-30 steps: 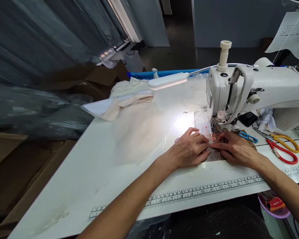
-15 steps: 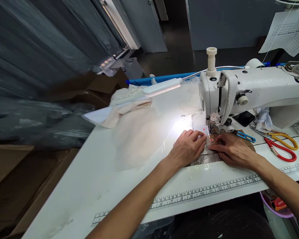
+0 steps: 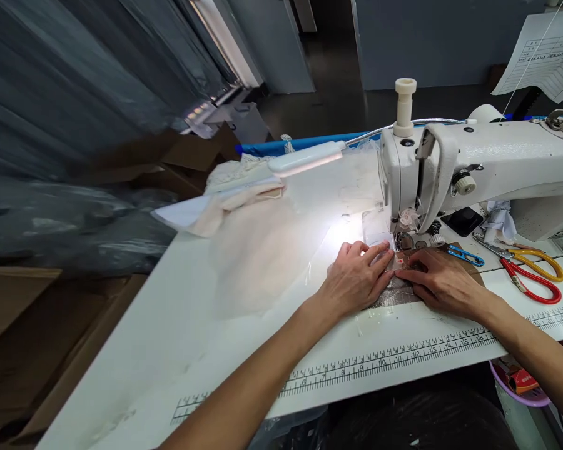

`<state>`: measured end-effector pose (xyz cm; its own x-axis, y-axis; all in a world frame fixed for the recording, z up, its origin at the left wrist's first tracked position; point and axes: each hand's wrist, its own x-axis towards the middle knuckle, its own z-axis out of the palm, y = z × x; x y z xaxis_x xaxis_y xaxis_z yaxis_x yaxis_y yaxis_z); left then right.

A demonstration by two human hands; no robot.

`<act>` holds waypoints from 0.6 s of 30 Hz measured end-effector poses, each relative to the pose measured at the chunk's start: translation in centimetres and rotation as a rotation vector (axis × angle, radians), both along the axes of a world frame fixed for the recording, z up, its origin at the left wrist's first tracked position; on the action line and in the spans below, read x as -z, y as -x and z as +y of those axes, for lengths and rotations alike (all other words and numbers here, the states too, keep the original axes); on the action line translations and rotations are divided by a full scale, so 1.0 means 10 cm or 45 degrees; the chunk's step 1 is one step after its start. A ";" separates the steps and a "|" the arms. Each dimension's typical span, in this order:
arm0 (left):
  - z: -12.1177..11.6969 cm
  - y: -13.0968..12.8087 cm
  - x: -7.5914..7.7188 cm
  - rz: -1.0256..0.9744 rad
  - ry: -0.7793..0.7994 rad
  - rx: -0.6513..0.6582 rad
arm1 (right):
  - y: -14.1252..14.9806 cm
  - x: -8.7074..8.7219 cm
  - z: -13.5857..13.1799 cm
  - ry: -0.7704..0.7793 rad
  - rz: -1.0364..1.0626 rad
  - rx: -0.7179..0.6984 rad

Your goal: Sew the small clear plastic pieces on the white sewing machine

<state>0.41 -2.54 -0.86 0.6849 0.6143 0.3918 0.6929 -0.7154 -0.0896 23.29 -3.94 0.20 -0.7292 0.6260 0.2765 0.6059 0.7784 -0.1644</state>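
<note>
A white sewing machine [image 3: 507, 156] stands at the right, its presser foot [image 3: 396, 242] down by my fingertips. My left hand [image 3: 356, 275] lies just left of the foot, fingers stretched and slightly apart, tips resting on the bed over a thin pale piece. To the right, my right hand [image 3: 441, 281] has its fingers bent together, the index tip almost meeting my left thumb. Whatever is between its fingers is too small to make out. A small red mark [image 3: 400, 261] shows between the hands, over a shiny grey-brown sheet [image 3: 396, 297].
Blue thread snips [image 3: 465, 255] and scissors with red and yellow handles [image 3: 532, 281] lie right of my right hand. Sheer pale fabric [image 3: 253, 256] spreads at the left under a lamp [image 3: 307, 157]. A printed ruler [image 3: 380, 362] follows the front edge of the table.
My left hand has shifted slightly right, closer to my right fingertips, covering more around the red mark. The view has tilted a little; my right hand stays nearly in place.
</note>
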 end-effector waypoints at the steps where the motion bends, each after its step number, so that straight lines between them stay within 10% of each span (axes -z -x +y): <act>1: 0.00 0.00 0.00 0.002 0.001 -0.005 | 0.00 0.00 0.00 0.002 0.000 0.002; 18: 0.24 0.04 0.03 -0.172 0.274 0.081 | 0.09 -0.02 -0.03 0.020 -0.043 0.109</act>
